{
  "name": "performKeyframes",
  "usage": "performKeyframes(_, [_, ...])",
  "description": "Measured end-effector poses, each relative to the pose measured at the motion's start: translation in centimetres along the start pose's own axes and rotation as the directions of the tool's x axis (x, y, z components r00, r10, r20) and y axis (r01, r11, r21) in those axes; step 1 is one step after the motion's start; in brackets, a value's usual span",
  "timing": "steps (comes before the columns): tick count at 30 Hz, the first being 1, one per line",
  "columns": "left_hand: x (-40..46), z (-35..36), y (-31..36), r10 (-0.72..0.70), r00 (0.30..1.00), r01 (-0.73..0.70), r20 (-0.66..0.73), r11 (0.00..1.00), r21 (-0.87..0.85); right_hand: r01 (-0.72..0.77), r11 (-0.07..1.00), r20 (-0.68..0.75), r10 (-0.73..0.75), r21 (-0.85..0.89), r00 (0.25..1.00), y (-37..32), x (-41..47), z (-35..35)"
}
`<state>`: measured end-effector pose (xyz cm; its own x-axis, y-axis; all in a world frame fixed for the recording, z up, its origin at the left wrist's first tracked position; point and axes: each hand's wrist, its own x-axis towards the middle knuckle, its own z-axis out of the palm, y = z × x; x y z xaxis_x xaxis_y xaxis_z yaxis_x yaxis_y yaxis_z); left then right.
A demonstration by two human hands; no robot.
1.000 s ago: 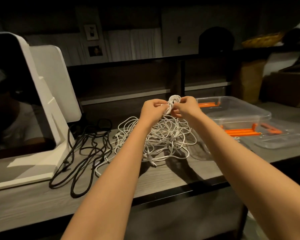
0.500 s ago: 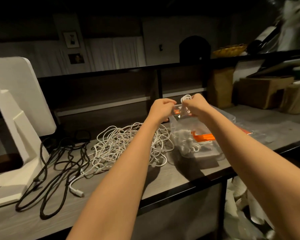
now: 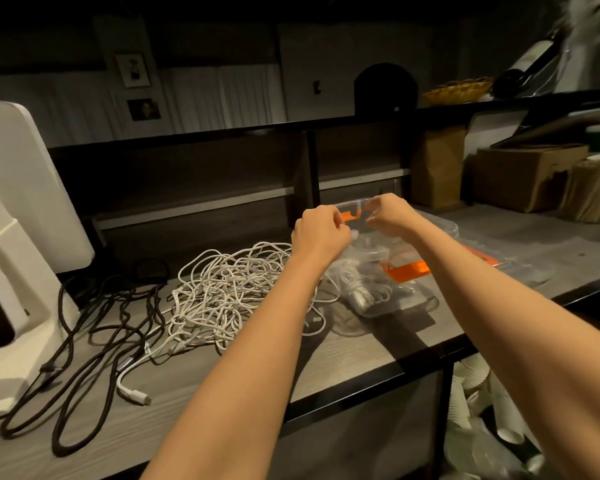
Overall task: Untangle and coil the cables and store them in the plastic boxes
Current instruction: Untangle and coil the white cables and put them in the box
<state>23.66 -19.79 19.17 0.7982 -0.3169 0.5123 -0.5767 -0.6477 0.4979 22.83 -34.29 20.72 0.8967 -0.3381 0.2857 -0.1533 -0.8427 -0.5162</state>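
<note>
1. Right now the small white coil (image 3: 354,234) sits between the two hands above the clear plastic box (image 3: 392,289); only a bit of it shows between the fingers
2. Left hand (image 3: 321,233) has its fingers curled inward, pinching at the coil from the left
3. Right hand (image 3: 388,214) is curled too, fingertips pinching toward the coil; how much of it this hand holds cannot be told
4. Inside the clear plastic box a white bundle of cable (image 3: 355,289) already lies at the left end, and an orange latch (image 3: 407,270) shows on its near side
5. A clear lid (image 3: 520,268) with orange clips lies flat on the table (image 3: 361,355) just right of the box
6. Left of the box, touching the table, is the tangled white cable pile (image 3: 229,292); one white plug end (image 3: 136,396) trails toward the front edge
7. Further left the black cables (image 3: 94,334) loop loosely beside the foot of a white stand (image 3: 18,237)
8. Back right: a brown paper bag (image 3: 437,168), a cardboard box (image 3: 527,174), and a woven basket (image 3: 458,88) on the upper shelf
9. No brand, label or writing is readable anywhere
</note>
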Motion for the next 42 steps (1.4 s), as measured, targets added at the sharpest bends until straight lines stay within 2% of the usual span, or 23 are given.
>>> performKeyframes(4, [0.0,-0.2,0.1,0.002,1.0,-0.002,0.005,1.0,-0.008,0.082,0.996,0.003,-0.082,0.044,0.997,-0.1,0.2,0.3])
performKeyframes(9, [0.1,-1.3,-0.3,-0.076,0.997,0.079,0.033,0.99,-0.117,0.151,0.977,-0.074,-0.141,0.15,0.987,-1.3,-0.4,0.3])
performKeyframes(15, [0.0,-3.9,-2.1,-0.127,0.989,0.131,0.075,0.989,-0.063,0.228,0.952,-0.065,-0.219,0.205,0.973,-4.4,-1.3,0.3])
performKeyframes(21, [-0.9,-6.5,-4.4,-0.191,0.972,0.201,0.14,0.978,-0.06,0.168,0.935,0.097,-0.207,0.314,0.974,-7.5,-2.6,1.4])
performKeyframes(27, [-2.3,-8.0,-6.8,-0.279,0.934,0.301,0.223,0.951,-0.074,0.144,0.961,0.28,-0.209,0.236,0.937,-9.6,-3.2,3.5])
performKeyframes(32, [-2.8,-7.8,-8.5,-0.332,0.874,0.375,0.354,0.925,-0.059,0.236,0.969,0.413,-0.245,0.074,0.877,-10.0,-3.1,6.1])
performKeyframes(38, [-3.1,-6.2,-11.3,-0.357,0.867,0.398,0.348,0.916,-0.053,0.321,0.947,0.385,-0.287,-0.024,0.877,-9.3,-2.4,8.9])
performKeyframes(42, [-3.1,-4.8,-13.2,-0.348,0.897,0.385,0.274,0.918,-0.094,0.314,0.948,0.243,-0.292,-0.057,0.925,-8.5,-1.7,10.9])
